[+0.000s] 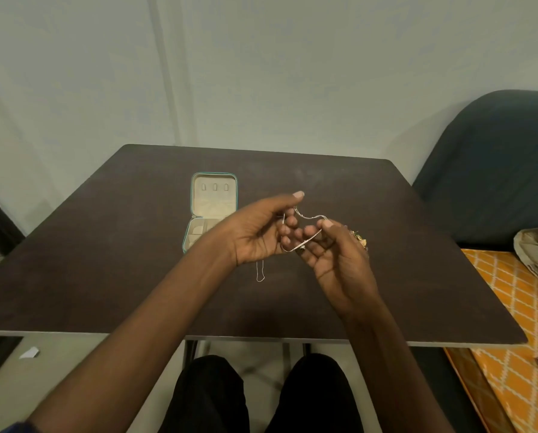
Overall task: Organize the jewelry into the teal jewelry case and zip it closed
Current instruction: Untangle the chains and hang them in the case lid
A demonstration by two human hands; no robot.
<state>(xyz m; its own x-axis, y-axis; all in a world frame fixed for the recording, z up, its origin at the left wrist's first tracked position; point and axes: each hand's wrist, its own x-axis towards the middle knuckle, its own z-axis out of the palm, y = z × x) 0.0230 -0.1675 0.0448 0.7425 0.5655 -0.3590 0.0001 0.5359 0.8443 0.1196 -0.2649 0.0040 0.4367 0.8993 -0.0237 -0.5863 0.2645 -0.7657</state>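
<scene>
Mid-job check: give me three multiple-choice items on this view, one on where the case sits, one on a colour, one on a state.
1. The jewelry case lies:
A. left of both hands
B. right of both hands
C. on the orange cloth

2. The case's outer trim is:
A. red
B. teal
C. black

3. The case is:
A. zipped shut
B. open, lid back
C. upside down

Key: 1 A, it sits on the table left of the left hand and right hand, which hold a chain. 2 B, teal edge shows. 3 B, beige compartments are exposed.
</scene>
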